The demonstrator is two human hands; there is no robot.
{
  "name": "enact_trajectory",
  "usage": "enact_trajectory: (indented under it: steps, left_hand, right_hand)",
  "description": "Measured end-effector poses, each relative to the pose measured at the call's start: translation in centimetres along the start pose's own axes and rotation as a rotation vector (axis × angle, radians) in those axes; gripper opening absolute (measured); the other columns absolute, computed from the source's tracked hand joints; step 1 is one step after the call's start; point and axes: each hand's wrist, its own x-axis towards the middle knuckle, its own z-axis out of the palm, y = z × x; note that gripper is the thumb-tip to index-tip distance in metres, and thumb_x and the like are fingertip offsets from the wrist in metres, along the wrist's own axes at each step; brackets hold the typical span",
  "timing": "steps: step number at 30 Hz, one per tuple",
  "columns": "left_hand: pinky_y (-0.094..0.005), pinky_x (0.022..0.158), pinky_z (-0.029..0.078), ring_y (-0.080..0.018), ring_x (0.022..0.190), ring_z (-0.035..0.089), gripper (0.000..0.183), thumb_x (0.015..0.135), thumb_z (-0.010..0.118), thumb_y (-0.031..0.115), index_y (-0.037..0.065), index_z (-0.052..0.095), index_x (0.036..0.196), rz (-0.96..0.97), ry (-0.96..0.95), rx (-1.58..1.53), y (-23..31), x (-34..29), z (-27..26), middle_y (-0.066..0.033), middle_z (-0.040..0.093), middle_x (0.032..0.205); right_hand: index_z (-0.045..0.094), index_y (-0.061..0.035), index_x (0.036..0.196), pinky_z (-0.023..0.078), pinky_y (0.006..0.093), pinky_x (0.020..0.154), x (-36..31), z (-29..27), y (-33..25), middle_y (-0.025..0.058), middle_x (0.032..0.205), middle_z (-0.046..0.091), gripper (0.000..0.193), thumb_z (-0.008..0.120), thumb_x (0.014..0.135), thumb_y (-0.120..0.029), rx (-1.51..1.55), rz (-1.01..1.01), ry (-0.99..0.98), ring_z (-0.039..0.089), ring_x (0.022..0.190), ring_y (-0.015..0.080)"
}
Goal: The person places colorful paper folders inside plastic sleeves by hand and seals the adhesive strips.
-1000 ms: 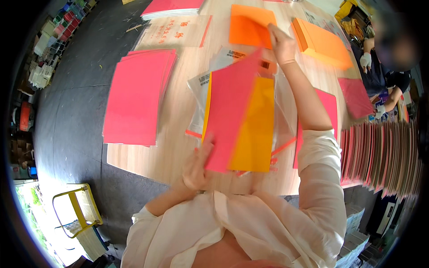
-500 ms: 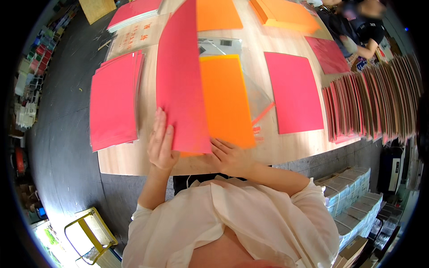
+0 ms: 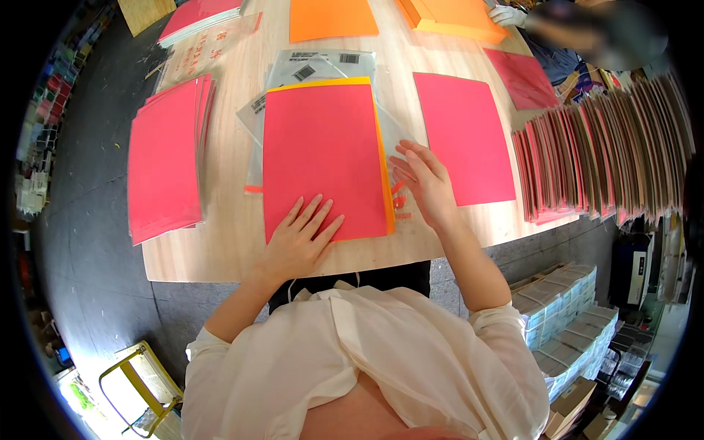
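Note:
In front of me a red sheet (image 3: 323,147) lies over an orange sheet (image 3: 319,84), which shows only along its far and right edges. My left hand (image 3: 301,238) rests flat on the red sheet's near edge, fingers spread. Just right of these sheets is my right hand (image 3: 425,180), fingers apart and holding nothing, over or near the clear plastic bags (image 3: 323,61). Those bags lie partly under the two sheets. Another red sheet (image 3: 466,139) sits on the table right of my right hand.
A stack of bagged red sheets (image 3: 165,165) is at the table's left. Orange sheets (image 3: 334,18) and an orange stack (image 3: 451,23) lie at the far side. A long row of upright sheets (image 3: 601,150) stands at right. A gloved co-worker's hand (image 3: 507,16) is beyond.
The raised red sheet has come down flat over the orange one. My left hand has opened onto it, while my right hand has moved up and right, away from the near edge.

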Motion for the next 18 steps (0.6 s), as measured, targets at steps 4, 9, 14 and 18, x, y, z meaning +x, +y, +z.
enact_trajectory:
  steps: [4, 9, 14, 18]
  left_hand:
    - [-0.0512, 0.113, 0.034, -0.0358, 0.132, 0.048, 0.044, 0.085, 0.066, 0.021, 0.009, 0.062, 0.127, -0.013, -0.011, -0.051, 0.1, 0.3, -0.4, -0.0174, 0.055, 0.137]
    - [-0.0496, 0.112, 0.036, -0.0343, 0.131, 0.049, 0.043, 0.086, 0.067, 0.024, 0.009, 0.063, 0.127, -0.005, -0.002, -0.072, -0.3, 0.3, -0.3, -0.0158, 0.055, 0.137]
    - [-0.0480, 0.110, 0.038, -0.0340, 0.130, 0.050, 0.039, 0.088, 0.066, 0.024, 0.009, 0.064, 0.124, -0.045, -0.006, -0.178, -0.5, 0.3, -1.0, -0.0157, 0.056, 0.135]
    - [-0.0401, 0.105, 0.043, -0.0326, 0.123, 0.054, 0.043, 0.085, 0.069, 0.008, 0.005, 0.060, 0.127, -0.513, 0.391, -0.425, -2.0, 1.5, -1.6, -0.0152, 0.059, 0.130]
  right_hand:
    - [0.031, 0.0053, 0.147, 0.041, 0.0395, 0.107, 1.4, 0.5, 0.5, 0.0236, 0.141, 0.043, 0.057, 0.054, 0.100, -0.018, 0.003, 0.139, -0.033, 0.047, 0.129, 0.0270]
    - [0.026, 0.0050, 0.149, 0.046, 0.0373, 0.098, 3.7, -0.1, 0.2, 0.0219, 0.129, 0.054, 0.065, 0.059, 0.096, -0.017, 0.144, 0.260, -0.124, 0.057, 0.115, 0.0254]
    - [0.039, 0.0006, 0.137, 0.053, 0.0301, 0.079, 4.9, 1.4, 0.8, 0.0177, 0.110, 0.065, 0.048, 0.059, 0.094, -0.006, -0.193, 0.162, -0.231, 0.064, 0.094, 0.0197]
    - [0.047, -0.0054, 0.116, 0.053, 0.0281, 0.076, 3.2, 2.6, 1.8, 0.0153, 0.102, 0.068, 0.025, 0.055, 0.094, 0.003, -0.148, 0.038, -0.181, 0.065, 0.089, 0.0164]
